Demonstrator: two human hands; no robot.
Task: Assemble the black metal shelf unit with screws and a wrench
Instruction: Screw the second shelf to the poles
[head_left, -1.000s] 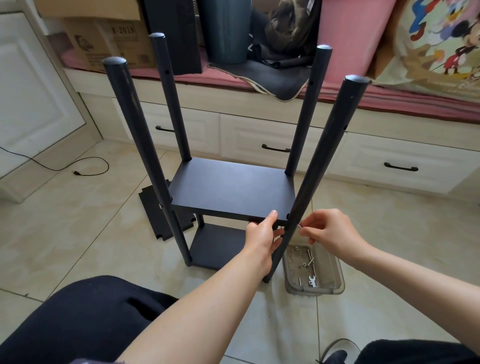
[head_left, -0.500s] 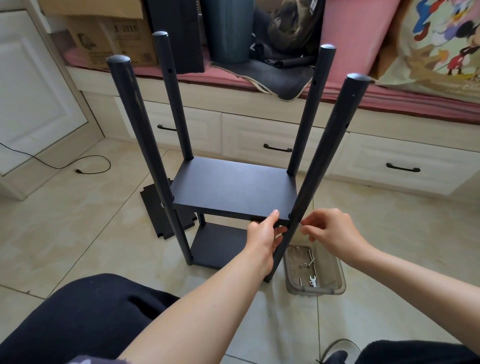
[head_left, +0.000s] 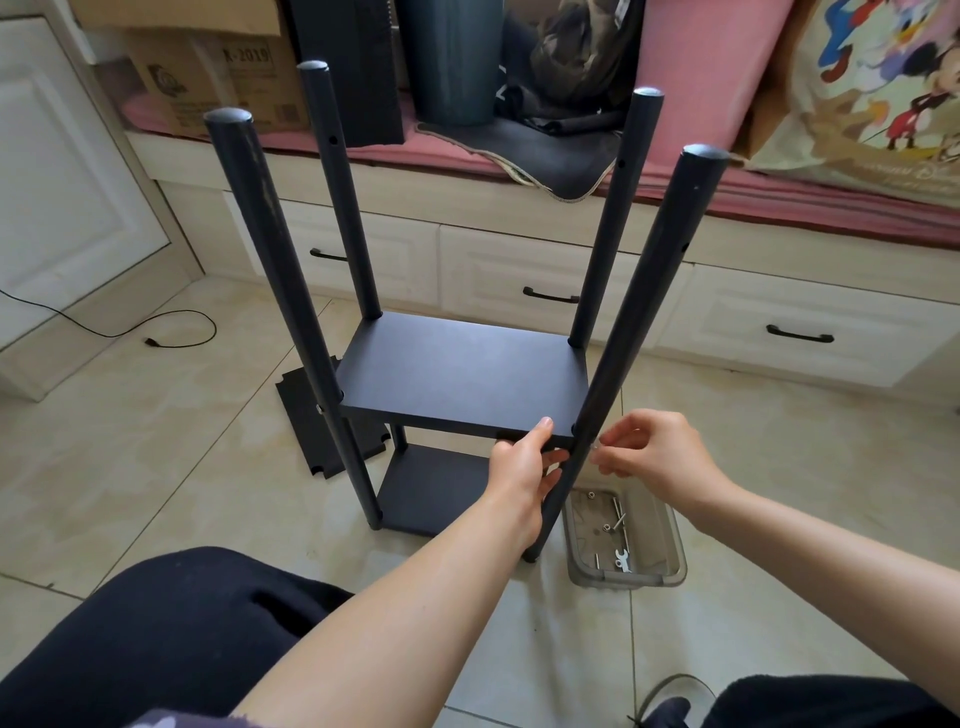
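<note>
Black metal makes up the shelf unit (head_left: 457, 384), which stands on the tiled floor (head_left: 156, 457) with four posts up, a lower shelf (head_left: 431, 488) near the floor and a middle shelf fitted partway up. The left hand (head_left: 524, 467) grips the near edge of the middle shelf beside the near right post (head_left: 628, 338), thumb on top and fingers (head_left: 553, 460) curled underneath. The right hand (head_left: 660, 457) sits just on the other side of that post, its fingertips pinching something small and pale at the joint; it looks like a screw or nut, though it is too small to be sure.

Over the last second very little has changed. Both hands have stayed at the same corner, and the right hand's pinch has only shifted slightly against the post. That suggests the fastener is being started or turned by hand, so this corner is probably not yet tight.

Just beside the post's foot, a clear plastic tray (head_left: 670, 566) holds loose screws (head_left: 618, 519) and a small wrench (head_left: 622, 560), which lies unused. Another black panel (head_left: 306, 415) lies flat on the floor behind the unit, and the posts still show open holes higher up, so more of the build seems to remain.
</note>
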